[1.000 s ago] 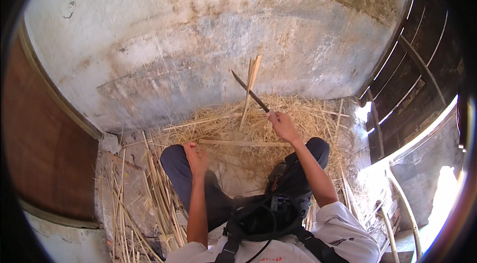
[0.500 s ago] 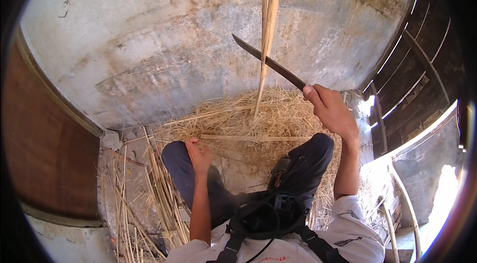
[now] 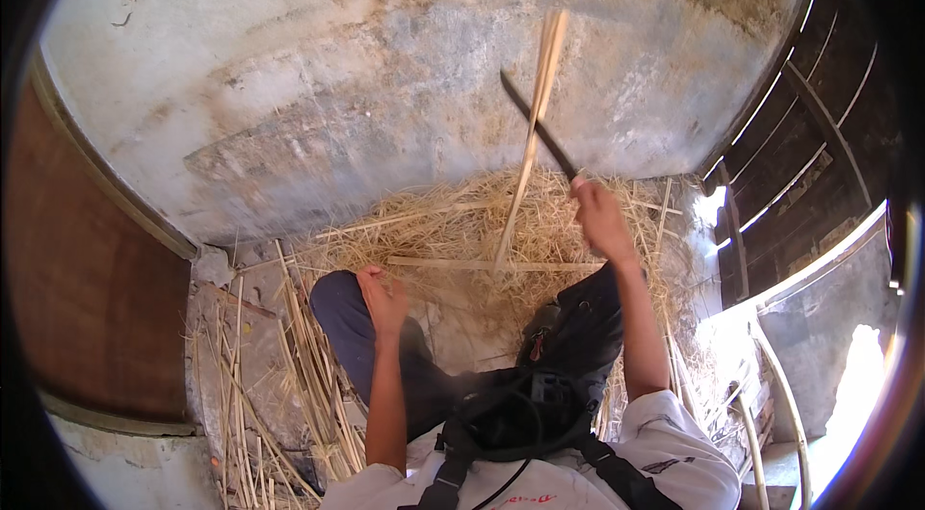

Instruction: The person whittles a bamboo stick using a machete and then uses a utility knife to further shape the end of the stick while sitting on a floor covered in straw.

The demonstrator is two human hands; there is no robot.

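Counted: two bare hands, one knife (image 3: 559, 152), one upright split strip (image 3: 548, 57), one flat slat (image 3: 453, 263) lying crosswise, one heap of straw-like shavings (image 3: 453, 226) at the foot of the wall (image 3: 337, 105), two pale poles at lower right, the nearer one to the edge bowed (image 3: 785, 385). Loose strips (image 3: 303, 356) on the floor at left lie too tangled to count.

Right hand (image 3: 603, 221) wrapped round the knife's handle, out over the heap. Left hand (image 3: 385, 304) at the left knee (image 3: 337, 308), fingers bent; cannot tell whether they pinch anything.

Hard to make out: the handle, mostly covered by the right hand; the strip's edges, smeared by blur; its lower end, faint near the slat, ground contact uncertain. Blade and strip cross about midway up the strip; whether the blade sits inside a split or only against it, cannot tell. Part of the slat's far end is lost near the right knee. Poles and loose strips run off the lower edge.

Strip: pale straw-yellow, long, narrow, leaning a little rightward at the top, broader above and tapering below. It stands before the wall, over the shavings. Knife: dark, slim blade, point up and to the left. Slat: pale, straight, along the heap's near side.
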